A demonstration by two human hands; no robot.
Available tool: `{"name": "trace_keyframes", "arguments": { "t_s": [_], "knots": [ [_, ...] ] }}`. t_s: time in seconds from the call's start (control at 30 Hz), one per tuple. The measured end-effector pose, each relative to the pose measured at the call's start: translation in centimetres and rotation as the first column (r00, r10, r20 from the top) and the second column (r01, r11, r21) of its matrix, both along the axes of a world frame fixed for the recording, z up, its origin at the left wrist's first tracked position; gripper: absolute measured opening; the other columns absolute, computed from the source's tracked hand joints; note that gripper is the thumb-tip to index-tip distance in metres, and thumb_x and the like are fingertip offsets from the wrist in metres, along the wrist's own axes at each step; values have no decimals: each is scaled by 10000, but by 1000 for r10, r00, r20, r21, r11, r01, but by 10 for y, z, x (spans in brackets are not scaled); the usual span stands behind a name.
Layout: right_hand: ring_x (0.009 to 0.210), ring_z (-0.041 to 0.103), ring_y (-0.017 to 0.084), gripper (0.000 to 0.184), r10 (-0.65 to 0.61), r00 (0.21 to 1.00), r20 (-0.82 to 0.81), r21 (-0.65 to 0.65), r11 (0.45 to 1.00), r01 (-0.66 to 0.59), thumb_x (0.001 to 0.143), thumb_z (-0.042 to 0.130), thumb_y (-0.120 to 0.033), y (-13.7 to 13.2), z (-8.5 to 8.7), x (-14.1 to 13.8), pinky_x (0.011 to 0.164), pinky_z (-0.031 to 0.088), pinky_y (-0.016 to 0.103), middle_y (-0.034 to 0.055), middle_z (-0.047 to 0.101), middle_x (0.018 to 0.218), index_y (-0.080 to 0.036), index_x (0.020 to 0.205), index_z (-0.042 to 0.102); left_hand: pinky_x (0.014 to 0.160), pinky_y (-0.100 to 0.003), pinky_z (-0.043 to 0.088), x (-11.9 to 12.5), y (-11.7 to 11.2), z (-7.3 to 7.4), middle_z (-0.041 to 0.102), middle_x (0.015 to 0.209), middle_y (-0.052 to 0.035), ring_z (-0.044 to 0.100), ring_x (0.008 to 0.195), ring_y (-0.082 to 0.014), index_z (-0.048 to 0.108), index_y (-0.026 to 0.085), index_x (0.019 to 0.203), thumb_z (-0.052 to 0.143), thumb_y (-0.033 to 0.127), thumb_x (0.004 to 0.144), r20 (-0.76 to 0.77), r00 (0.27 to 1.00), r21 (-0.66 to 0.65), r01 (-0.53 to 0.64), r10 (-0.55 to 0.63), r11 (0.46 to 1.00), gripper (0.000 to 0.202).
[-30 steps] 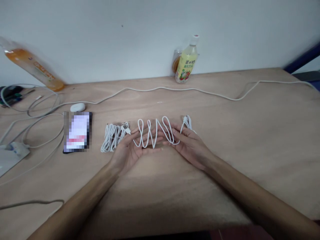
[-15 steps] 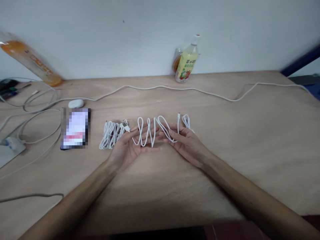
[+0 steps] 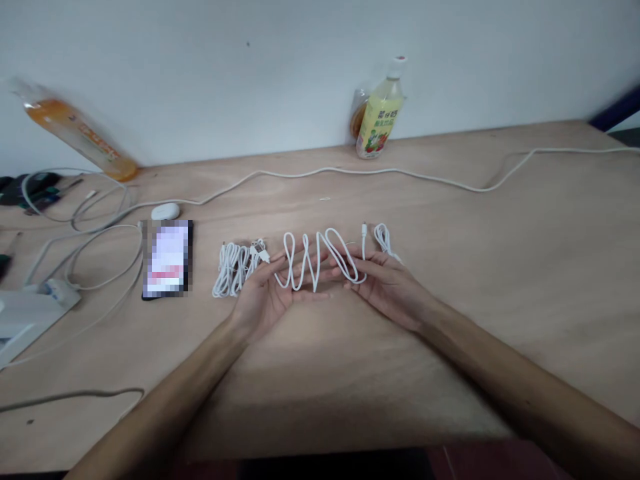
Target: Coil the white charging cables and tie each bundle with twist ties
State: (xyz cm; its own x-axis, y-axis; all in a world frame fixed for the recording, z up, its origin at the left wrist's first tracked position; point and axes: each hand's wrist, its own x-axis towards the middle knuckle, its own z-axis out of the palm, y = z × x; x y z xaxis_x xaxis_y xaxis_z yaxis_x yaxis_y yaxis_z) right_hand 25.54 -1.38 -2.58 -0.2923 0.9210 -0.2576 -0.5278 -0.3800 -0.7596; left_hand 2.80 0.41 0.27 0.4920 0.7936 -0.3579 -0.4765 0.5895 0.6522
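Note:
A white cable [image 3: 313, 257] lies in zigzag loops on the wooden table [image 3: 450, 267], between my two hands. My left hand [image 3: 267, 297] rests palm up at the loops' left end, fingers stretched out and touching the cable. My right hand [image 3: 387, 283] lies at the loops' right end with fingers extended over the cable, its plug end [image 3: 364, 233] sticking up just beyond the fingers. A second white cable, bundled [image 3: 233, 267], lies just left of my left hand.
A phone [image 3: 167, 259] lies left of the bundle, a white oval case [image 3: 165, 211] behind it. A yellow drink bottle [image 3: 379, 117] stands at the wall, an orange bottle [image 3: 75, 137] leans far left. A long white cord [image 3: 400, 175] crosses the table; a power strip [image 3: 30, 310] sits at left.
The view shifted slightly. My hands stayed at the two ends of the looped cable, drawing the loops a little closer together; the plug end by my right hand now stands upright.

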Motion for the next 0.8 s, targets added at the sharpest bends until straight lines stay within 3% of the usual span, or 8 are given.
{"name": "trace_keyframes", "arguments": {
  "t_s": [0.23, 0.43, 0.63, 0.8],
  "knots": [
    [943, 779, 154, 260, 17, 1000, 18, 24, 1000, -18, 855, 959, -326, 0, 2, -2, 805, 618, 253, 61, 867, 1170, -232, 1090, 897, 972, -552, 699, -3, -1, -5, 725, 1506, -237, 779, 1286, -408, 396, 159, 1753, 427, 230, 1161, 51, 998, 12, 21, -22, 1000, 596],
    [930, 787, 151, 272, -6, 1000, 16, -14, 1000, 6, 824, 990, -303, -2, 3, -1, 817, 616, 257, 29, 862, 1080, -249, 1067, 883, 1027, -591, 683, -2, -1, -2, 756, 1461, -231, 797, 1257, -393, 423, 147, 1738, 421, 209, 1160, 12, 999, -50, -35, 36, 998, 581],
    [900, 810, 167, 273, -24, 998, -56, -12, 1000, 23, 812, 1006, -397, -1, 1, -1, 864, 647, 290, -2, 848, 953, -248, 1000, 876, 1102, -616, 644, 1, -2, -1, 765, 1452, -226, 754, 1341, -394, 468, 135, 1710, 450, 183, 1141, -5, 997, -57, -83, 83, 995, 572],
    [906, 807, 181, 287, -39, 998, -48, -7, 999, 39, 854, 968, -478, 0, 1, -1, 880, 652, 316, 12, 840, 949, -239, 973, 865, 1103, -631, 639, 4, -3, 1, 781, 1428, -209, 766, 1321, -394, 401, 171, 1748, 442, 193, 1145, -33, 996, -4, -81, 81, 997, 606]
  ]
}}
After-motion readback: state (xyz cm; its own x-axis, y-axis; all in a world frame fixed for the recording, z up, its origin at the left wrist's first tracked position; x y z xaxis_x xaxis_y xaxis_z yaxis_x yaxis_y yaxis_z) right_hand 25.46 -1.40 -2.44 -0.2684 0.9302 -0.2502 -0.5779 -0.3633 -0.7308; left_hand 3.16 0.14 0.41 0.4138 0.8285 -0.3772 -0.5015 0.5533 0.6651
